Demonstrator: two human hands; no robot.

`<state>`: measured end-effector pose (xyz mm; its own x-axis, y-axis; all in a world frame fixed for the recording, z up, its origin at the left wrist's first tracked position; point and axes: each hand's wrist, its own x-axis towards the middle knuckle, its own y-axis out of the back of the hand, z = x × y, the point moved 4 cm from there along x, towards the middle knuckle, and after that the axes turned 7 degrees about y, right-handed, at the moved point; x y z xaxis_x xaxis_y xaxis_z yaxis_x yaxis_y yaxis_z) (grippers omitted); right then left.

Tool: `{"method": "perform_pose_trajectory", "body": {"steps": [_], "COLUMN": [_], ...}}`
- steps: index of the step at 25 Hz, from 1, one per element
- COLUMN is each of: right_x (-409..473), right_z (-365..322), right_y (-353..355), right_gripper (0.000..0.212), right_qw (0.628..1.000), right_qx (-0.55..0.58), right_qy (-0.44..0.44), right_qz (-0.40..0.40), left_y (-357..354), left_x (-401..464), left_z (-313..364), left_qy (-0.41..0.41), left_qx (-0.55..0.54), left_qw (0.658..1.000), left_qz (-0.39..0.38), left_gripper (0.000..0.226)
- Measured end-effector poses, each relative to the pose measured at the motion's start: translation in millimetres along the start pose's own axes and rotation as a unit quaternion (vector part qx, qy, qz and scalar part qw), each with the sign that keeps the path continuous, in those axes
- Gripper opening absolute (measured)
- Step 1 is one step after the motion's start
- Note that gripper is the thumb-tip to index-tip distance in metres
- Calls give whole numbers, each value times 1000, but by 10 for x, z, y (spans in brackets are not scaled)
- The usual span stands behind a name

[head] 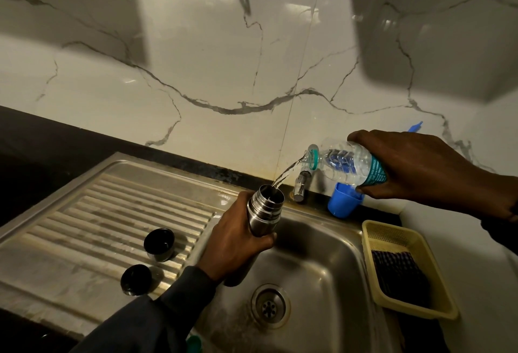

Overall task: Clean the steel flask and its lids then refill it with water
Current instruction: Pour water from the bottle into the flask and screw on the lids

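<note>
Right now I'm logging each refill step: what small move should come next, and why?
Probably keep the plastic bottle tilted and pouring. Its stream is landing in the steel flask, which the left hand holds over the sink; the fill level isn't visible.

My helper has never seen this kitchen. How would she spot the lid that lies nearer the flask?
Start at the ribbed steel draining board left of the sink basin. Two dark round lids stand on its ribs. The farther lid is the one: it is closer to the flask in the left hand than the nearer lid.
</note>
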<state>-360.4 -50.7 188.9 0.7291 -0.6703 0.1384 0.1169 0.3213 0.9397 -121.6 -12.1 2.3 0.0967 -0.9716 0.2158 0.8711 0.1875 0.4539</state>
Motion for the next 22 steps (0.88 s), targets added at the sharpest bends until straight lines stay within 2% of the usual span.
{"method": "perform_pose_trajectory", "body": {"steps": [22], "right_x": [-18], "right_z": [15], "right_y": [26], "right_gripper": [74], "right_qw": [1000], "right_qx": [-26], "right_qy": [15], "right_qz": [9], "left_y": [-22], "left_x": [-16], "left_z": [18], "left_qy": [-6], "left_qx": [-5], "left_qw": [1000], "left_qz": [-1], "left_gripper": [70]}}
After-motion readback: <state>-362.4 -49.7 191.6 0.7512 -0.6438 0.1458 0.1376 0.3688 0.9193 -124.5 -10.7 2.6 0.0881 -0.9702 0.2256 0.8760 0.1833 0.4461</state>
